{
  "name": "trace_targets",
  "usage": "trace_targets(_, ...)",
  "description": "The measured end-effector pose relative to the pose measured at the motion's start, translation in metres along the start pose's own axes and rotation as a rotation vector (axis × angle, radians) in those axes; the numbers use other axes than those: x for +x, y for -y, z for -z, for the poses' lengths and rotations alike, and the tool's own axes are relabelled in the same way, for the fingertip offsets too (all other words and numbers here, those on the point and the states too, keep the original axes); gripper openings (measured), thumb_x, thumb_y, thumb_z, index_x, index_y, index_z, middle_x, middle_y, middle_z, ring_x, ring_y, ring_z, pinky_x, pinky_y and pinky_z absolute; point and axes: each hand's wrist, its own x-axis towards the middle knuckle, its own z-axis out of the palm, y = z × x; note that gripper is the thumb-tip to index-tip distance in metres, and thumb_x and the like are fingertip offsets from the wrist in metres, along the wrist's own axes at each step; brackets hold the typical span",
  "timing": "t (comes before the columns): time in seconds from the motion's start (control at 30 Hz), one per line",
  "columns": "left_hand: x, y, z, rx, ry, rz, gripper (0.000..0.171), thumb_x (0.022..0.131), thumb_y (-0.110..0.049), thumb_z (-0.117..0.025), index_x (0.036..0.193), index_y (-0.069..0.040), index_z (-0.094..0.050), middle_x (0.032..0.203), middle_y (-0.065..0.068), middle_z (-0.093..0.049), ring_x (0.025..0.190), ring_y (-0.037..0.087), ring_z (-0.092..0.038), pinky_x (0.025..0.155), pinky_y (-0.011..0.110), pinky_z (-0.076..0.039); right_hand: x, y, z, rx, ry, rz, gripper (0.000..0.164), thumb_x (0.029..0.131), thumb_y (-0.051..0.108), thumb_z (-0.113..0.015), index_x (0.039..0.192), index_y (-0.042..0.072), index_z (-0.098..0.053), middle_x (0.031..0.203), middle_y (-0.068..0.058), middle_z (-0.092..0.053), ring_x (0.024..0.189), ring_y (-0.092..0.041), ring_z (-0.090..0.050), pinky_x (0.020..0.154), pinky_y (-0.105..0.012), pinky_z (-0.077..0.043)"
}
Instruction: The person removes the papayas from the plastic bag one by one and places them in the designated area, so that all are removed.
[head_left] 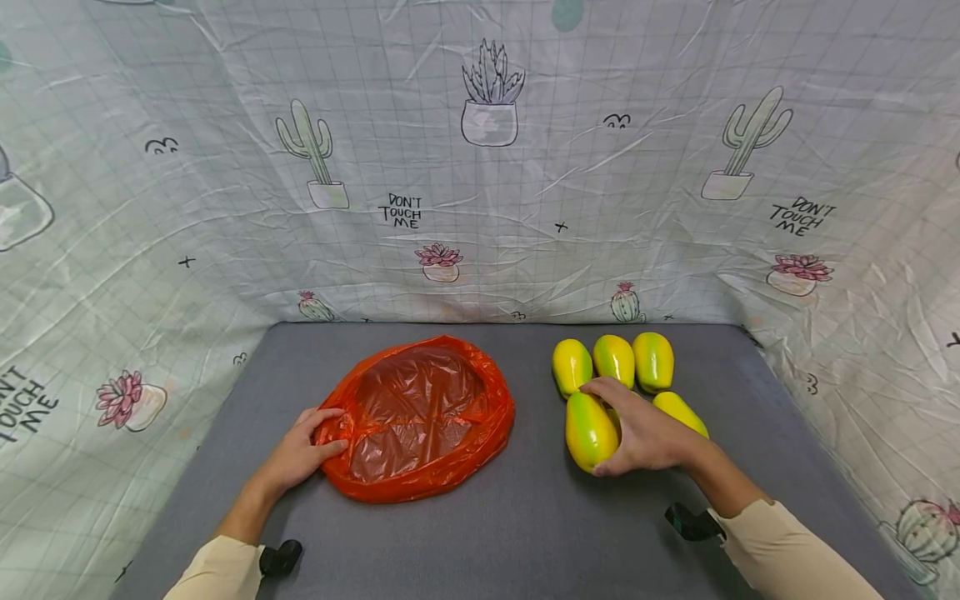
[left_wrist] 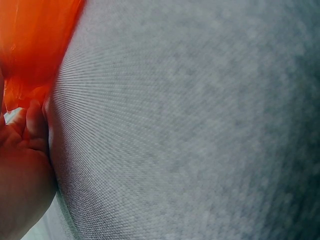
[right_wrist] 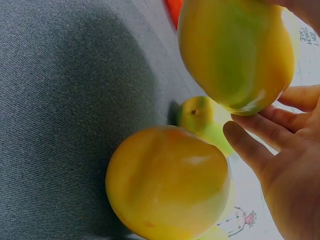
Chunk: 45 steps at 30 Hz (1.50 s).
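Observation:
A red plastic bag [head_left: 491,442] lies with its mouth spread wide on the grey table, its rim rolled into a thick ring. My left hand [head_left: 296,454] grips the bag's left rim between thumb and fingers; in the left wrist view the red plastic [left_wrist: 35,45] meets the fingertips. To the right, my right hand [head_left: 648,429] holds a yellow-green papaya [head_left: 588,433], thumb at its near end and fingers at its far end. The right wrist view has this papaya [right_wrist: 235,55] raised off the table, with another papaya [right_wrist: 167,182] below it.
Behind the held fruit, three papayas [head_left: 613,362] stand in a row. One more papaya [head_left: 678,410] lies right of them, partly behind the right hand. Grey table surface [head_left: 465,542] stretches in front of the bag. A printed cloth [head_left: 480,183] hangs around the table's back and sides.

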Motion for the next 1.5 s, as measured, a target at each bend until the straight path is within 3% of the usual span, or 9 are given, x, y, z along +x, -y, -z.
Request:
trace_targets(0.17, 0.0, 0.001, 0.0, 0.004, -0.012, -0.019, 0.054, 0.095, -0.023, -0.076, 0.142, -0.003, -0.058, 0.146, 0.024, -0.046, 0.135, 0.044, -0.05, 0.11, 0.054, -0.042, 0.0, 0.001, -0.001, -0.015, 0.001, -0.002, 0.105, 0.064, 0.043, -0.094, 0.148, 0.005, -0.044, 0.145, -0.011, -0.05, 0.118, -0.021, -0.055, 0.095, -0.041, -0.053)
trace_targets(1.2, 0.0, -0.002, 0.0, 0.006, 0.015, 0.017, 0.056, 0.096, -0.025, -0.074, 0.144, -0.004, -0.056, 0.149, 0.023, -0.043, 0.135, 0.042, -0.049, 0.109, 0.053, -0.044, 0.003, -0.007, -0.012, -0.068, 0.057, -0.038, 0.107, 0.066, 0.046, -0.093, 0.149, 0.002, -0.043, 0.15, -0.013, -0.048, 0.121, -0.022, -0.056, 0.101, -0.044, -0.053)
trace_targets(1.37, 0.001, -0.001, -0.001, -0.001, 0.018, 0.019, 0.056, 0.096, -0.025, -0.074, 0.145, -0.004, -0.055, 0.15, 0.023, -0.041, 0.135, 0.042, -0.048, 0.109, 0.05, -0.043, 0.003, -0.007, -0.014, -0.116, 0.054, -0.049, 0.107, 0.066, 0.046, -0.094, 0.149, 0.001, -0.045, 0.15, -0.014, -0.05, 0.125, -0.027, -0.056, 0.104, -0.052, -0.05)
trace_targets(1.5, 0.0, -0.001, 0.0, -0.011, 0.013, 0.013, 0.056, 0.096, -0.025, -0.075, 0.144, -0.003, -0.056, 0.15, 0.023, -0.041, 0.134, 0.042, -0.048, 0.108, 0.048, -0.044, 0.004, -0.006, -0.016, -0.175, 0.036, -0.033, 0.107, 0.064, 0.045, -0.095, 0.148, 0.0, -0.047, 0.149, -0.015, -0.054, 0.134, -0.035, -0.053, 0.115, -0.062, -0.039)
